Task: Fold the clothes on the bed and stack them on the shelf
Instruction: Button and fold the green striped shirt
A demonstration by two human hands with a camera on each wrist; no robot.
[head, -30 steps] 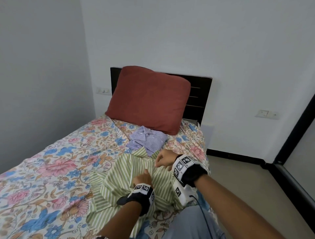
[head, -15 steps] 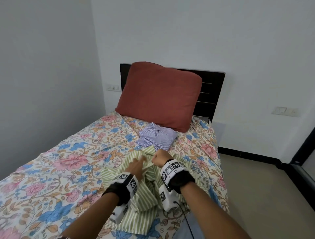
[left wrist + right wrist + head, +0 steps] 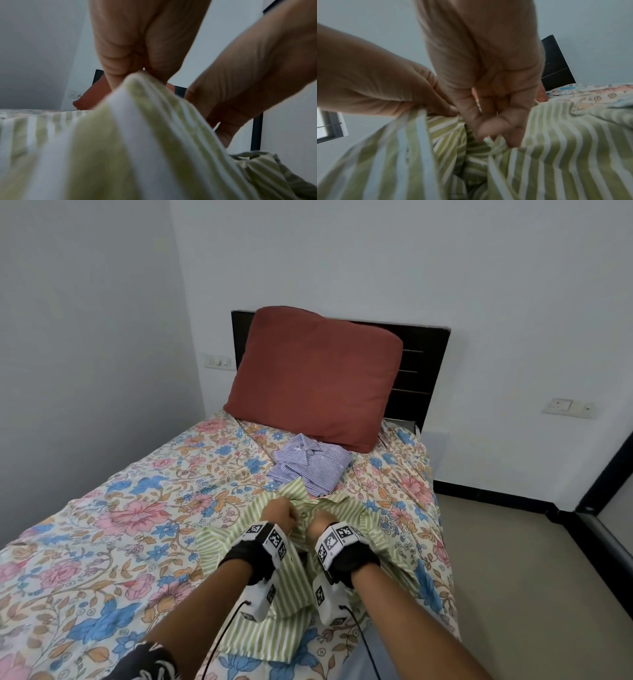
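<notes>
The bed (image 3: 102,508) is covered by a floral sheet, with a red pillow (image 3: 315,374) propped against the headboard at 12 o'clock. A blue shirt (image 3: 308,467), already folded, is laid just below the pillow. A green shirt (image 3: 274,621), crumpled and unfolded, is spread at the bed's near edge at 6 o'clock, its far edge just touching the blue shirt. No shelf is seen in any view.

The left hand (image 3: 279,513) and the right hand (image 3: 320,522) are held side by side near the top of the green shirt, each clamped on a pinch of its cloth, as both wrist views confirm. A second ago the left hand was lower and well apart from the right; since then the two have been brought together at the shirt's upper front. It is judged that the front edges are being joined or straightened before folding, so the second garment's fold is barely begun and stacking remains undone.
</notes>
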